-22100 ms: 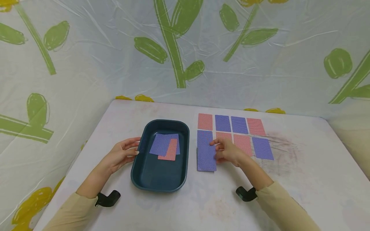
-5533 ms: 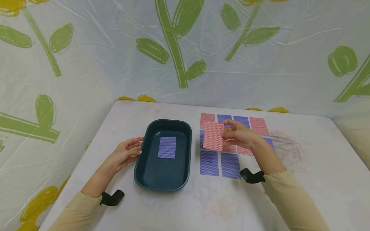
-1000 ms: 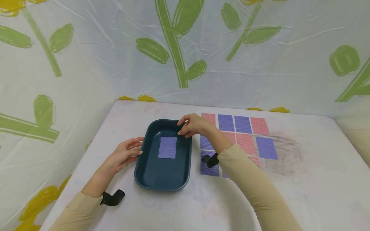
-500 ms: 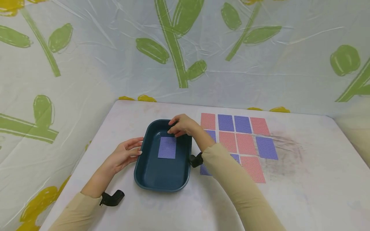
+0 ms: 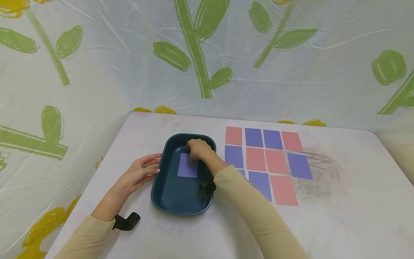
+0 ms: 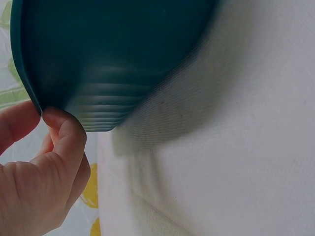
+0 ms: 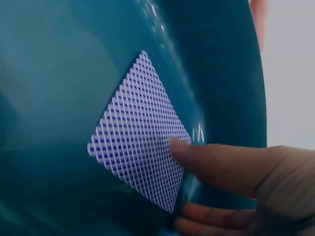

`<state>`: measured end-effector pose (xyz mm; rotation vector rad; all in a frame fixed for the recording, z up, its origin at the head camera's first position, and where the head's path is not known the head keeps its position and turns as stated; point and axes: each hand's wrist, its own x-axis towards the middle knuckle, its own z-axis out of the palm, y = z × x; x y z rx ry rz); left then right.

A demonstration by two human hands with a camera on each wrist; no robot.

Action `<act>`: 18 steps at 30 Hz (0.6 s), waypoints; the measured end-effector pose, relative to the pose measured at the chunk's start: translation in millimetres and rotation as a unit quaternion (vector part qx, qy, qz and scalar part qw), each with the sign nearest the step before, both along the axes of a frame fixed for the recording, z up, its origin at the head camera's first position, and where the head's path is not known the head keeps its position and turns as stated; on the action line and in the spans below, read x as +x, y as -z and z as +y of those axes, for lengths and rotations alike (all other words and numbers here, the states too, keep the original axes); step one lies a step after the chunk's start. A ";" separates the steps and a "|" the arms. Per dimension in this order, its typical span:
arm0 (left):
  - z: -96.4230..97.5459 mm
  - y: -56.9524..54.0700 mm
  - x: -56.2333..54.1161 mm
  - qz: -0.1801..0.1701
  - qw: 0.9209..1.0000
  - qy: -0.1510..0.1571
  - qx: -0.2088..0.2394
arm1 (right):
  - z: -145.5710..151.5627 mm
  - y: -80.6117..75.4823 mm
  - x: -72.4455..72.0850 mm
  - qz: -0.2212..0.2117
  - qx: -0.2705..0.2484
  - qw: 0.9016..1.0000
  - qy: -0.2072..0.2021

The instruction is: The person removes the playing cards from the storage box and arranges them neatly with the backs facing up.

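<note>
A dark teal tray [image 5: 178,199] stands on the table, with a single blue-patterned playing card [image 5: 185,171] lying flat on its bottom. My left hand [image 5: 137,174] pinches the tray's left rim between thumb and fingers, as the left wrist view shows. Inside the tray, my right hand [image 5: 199,149] reaches over the card's upper right corner. In the right wrist view its thumb [image 7: 211,160] touches or hovers just over the card's edge, while the other fingers are near one corner. The card does not look lifted.
Right of the tray, blue and red cards lie face down in rows, among them a red card [image 5: 284,190] at the near right and a blue card [image 5: 300,166] at the right end. My right sleeve [image 5: 255,208] covers part of the near row.
Earlier, three cards lay in the tray; now one does. The red card held 5.5 s ago lies in the near row. My right hand has moved left and down to the tray's card.
</note>
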<state>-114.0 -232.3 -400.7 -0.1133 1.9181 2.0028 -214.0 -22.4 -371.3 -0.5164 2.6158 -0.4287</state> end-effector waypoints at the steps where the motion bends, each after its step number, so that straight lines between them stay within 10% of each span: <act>1: 0.0 0.0 -0.1 0.000 1.000 0.000 0.001 | -1.7 0.9 1.5 -0.004 0.018 1.000 -0.001; 18: 0.6 0.1 -0.8 -0.001 1.000 0.002 0.007 | -22.5 18.5 17.1 -0.022 0.013 0.999 0.032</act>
